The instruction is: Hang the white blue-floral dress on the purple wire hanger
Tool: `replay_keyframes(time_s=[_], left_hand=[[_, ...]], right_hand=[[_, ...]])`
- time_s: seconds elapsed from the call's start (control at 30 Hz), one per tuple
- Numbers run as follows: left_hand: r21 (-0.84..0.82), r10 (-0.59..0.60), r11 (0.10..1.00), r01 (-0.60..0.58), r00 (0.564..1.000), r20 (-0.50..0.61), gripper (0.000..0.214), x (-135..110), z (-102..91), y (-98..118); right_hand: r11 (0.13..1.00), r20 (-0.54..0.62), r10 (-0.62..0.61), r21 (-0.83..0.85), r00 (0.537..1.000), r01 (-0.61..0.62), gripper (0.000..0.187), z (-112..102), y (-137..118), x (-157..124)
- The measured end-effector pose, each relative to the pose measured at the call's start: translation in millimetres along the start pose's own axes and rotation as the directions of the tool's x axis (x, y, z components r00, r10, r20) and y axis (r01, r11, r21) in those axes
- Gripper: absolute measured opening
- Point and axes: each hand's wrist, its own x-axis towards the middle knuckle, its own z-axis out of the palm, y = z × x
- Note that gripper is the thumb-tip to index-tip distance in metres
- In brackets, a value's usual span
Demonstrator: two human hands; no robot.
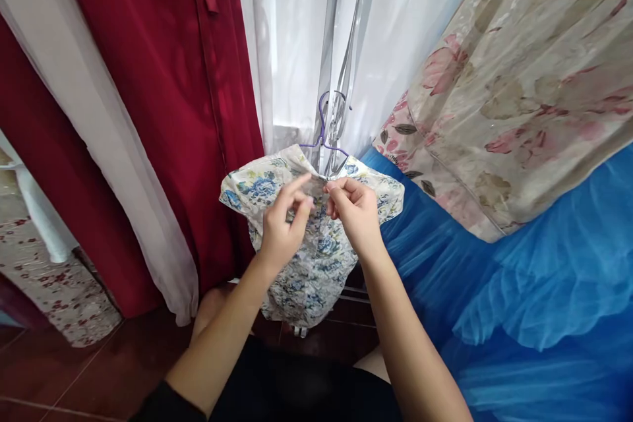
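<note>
A white short-sleeved blouse (pixel 326 244) with blue and yellow-green flowers hangs in front of me on a purple hanger (pixel 322 125). My right hand (pixel 353 208) pinches at the middle of its neckline, thumb against the fingers. Whatever small part lies between those fingertips is mostly hidden. Beside it, my left hand (pixel 287 217) is in front of the blouse with the index finger stretched toward the neckline and the other fingers bent. Nothing shows in that left hand.
Dark red cloth (pixel 163 79) and a pale sheer cloth (pixel 84 99) hang at left. White cloth (pixel 297 33) with grey ribbons hangs behind the hanger. A floral garment (pixel 519 99) and blue tulle (pixel 544 290) fill the right. Dark red floor tiles (pixel 99 376) lie below.
</note>
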Motion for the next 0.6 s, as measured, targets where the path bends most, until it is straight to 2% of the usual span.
replay_keyframes(time_s=[0.07, 0.13, 0.23, 0.3, 0.4, 0.47, 0.53, 0.6], left_hand=[[0.081, 0.094, 0.992, -0.101, 0.992, 0.088, 0.022, 34, -2.8, 13], [0.135, 0.161, 0.974, -0.184, 0.973, 0.162, 0.016, 55, -7.1, 26], [0.200, 0.215, 0.950, -0.241, 0.966, 0.143, 0.020, 72, -19.9, 44], [0.239, 0.228, 0.935, -0.261, 0.961, 0.160, 0.020, 79, -30.1, 52], [0.236, 0.193, 0.930, -0.281, 0.922, 0.335, 0.015, 84, -37.1, 48], [0.225, 0.169, 0.933, -0.282, 0.893, 0.416, 0.015, 84, -33.5, 38], [0.238, 0.180, 0.924, -0.300, 0.889, 0.422, 0.011, 82, -26.1, 30], [0.253, 0.219, 0.910, -0.329, 0.899, 0.380, 0.010, 82, -20.5, 29]], right_hand=[[0.999, 0.016, -0.027, -0.034, 0.999, 0.028, 0.028, -2, -1, 0], [0.995, -0.008, -0.040, -0.089, 0.999, 0.039, 0.026, -5, 5, 0], [0.987, -0.086, -0.009, -0.163, 0.996, -0.005, 0.029, -8, 24, -1], [0.994, -0.105, 0.029, -0.106, 0.994, -0.040, 0.031, -8, 34, -2], [0.999, -0.075, 0.019, 0.031, 0.997, -0.016, 0.029, -6, 30, -5], [0.998, -0.051, -0.028, 0.049, 0.998, 0.030, 0.028, -3, 20, -4], [0.997, -0.049, -0.068, 0.037, 0.996, 0.070, 0.028, 0, 13, 0], [0.995, -0.086, -0.101, -0.027, 0.991, 0.099, 0.028, 2, 15, 7]])
